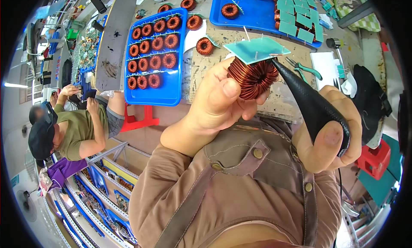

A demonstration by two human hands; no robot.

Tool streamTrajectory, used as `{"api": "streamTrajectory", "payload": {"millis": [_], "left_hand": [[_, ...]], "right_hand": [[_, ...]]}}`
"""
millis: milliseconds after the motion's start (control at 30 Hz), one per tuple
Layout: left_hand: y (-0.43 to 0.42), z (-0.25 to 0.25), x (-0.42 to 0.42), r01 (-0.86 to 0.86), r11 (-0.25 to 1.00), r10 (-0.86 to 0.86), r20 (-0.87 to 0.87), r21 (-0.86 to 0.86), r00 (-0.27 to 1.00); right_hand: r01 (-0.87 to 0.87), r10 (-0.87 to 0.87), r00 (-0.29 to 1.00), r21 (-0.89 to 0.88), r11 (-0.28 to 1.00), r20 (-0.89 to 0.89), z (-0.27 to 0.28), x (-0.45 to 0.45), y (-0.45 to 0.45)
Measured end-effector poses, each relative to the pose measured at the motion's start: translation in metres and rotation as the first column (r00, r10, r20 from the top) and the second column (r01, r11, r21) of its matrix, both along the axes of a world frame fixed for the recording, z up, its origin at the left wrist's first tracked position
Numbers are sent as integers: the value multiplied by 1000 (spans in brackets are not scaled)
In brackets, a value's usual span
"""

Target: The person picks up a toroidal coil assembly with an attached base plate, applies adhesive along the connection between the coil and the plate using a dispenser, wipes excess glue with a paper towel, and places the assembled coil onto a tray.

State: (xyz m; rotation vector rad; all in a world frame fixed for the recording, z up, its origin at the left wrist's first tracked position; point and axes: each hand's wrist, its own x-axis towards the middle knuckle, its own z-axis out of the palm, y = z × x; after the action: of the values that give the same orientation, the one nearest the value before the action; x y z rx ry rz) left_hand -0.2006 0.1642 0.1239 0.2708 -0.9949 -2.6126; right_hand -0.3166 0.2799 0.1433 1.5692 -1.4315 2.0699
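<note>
My left hand [216, 100] is closed around a copper-wound toroidal coil [254, 79], with its thumb on the near left side. A green circuit board [256, 49] with upright pins sits on top of the coil. In my right hand [328, 138] is a black tapered tool [310, 103] with a textured surface, gripped at its wide end. Its narrow tip reaches the right edge of the coil and board, close to a short copper wire end. Whether the tip touches the wire, I cannot tell.
A blue tray [183, 78] of coils in rows stands at left, with loose coils [204, 46] beside it. Another blue tray [249, 22] holds stacked green-board coils. Green-handled pliers [307, 69] lie on the bench. A seated co-worker [81, 134] is at far left, near a red stool [139, 119].
</note>
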Motion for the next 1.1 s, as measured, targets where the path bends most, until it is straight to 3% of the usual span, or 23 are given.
{"api": "streamTrajectory", "payload": {"millis": [233, 333, 433, 533, 600, 667, 700, 733, 767, 833, 867, 967, 1033, 1100], "left_hand": [[0, -2, 2, 3, 1000, -3, -7, 12, 1000], [-2, -4, 2, 23, 1000, -23, -25, -7, 999], [-2, -3, 2, 21, 1000, -21, -26, -16, 999], [-3, -4, 1, 39, 999, -40, -25, -20, 999], [-4, -6, 0, 62, 998, -62, -27, -30, 998], [1, -4, -5, -22, 999, 22, -2, -44, 1000], [1, -3, -8, -66, 996, 66, 4, -53, 998], [-2, -3, -9, -33, 993, 32, -8, -113, 999], [-2, -3, -13, -67, 984, 60, -46, -162, 997], [1, 0, -23, -147, 956, 116, -131, -255, 985], [-1, 2, -22, -96, 940, 62, -115, -327, 991], [3, 12, -30, -168, 887, 64, -246, -430, 967], [3, 11, -31, -194, 838, 81, -236, -509, 968], [-4, 6, -34, -262, 707, 78, -296, -657, 952]], "right_hand": [[-21, 22, 1000, 64, 998, -12, 3, 0, 4], [-30, 23, 997, 97, 995, 77, -1, 4, 10], [-63, 77, 960, -63, 996, 268, -5, 5, 9], [-38, 188, 834, -287, 957, 518, -8, 12, 5], [46, 67, 801, -173, 984, 595, -12, 11, 7], [136, -199, 824, 156, 978, 531, -25, 8, 22], [61, -51, 804, 3, 998, 592, -19, 9, 6], [-8, 104, 772, -154, 988, 627, -14, 10, -10], [-73, 68, 878, -9, 997, 474, -21, 0, -13], [-103, 90, 895, 4, 995, 436, -20, -1, -22], [-122, 108, 888, 2, 993, 448, -23, -1, -26], [-135, 113, 860, 7, 991, 498, -19, 1, -28], [-121, 91, 842, 22, 992, 531, -18, 2, -25], [-178, 235, 782, -154, 972, 577, -11, 6, -31]]}}
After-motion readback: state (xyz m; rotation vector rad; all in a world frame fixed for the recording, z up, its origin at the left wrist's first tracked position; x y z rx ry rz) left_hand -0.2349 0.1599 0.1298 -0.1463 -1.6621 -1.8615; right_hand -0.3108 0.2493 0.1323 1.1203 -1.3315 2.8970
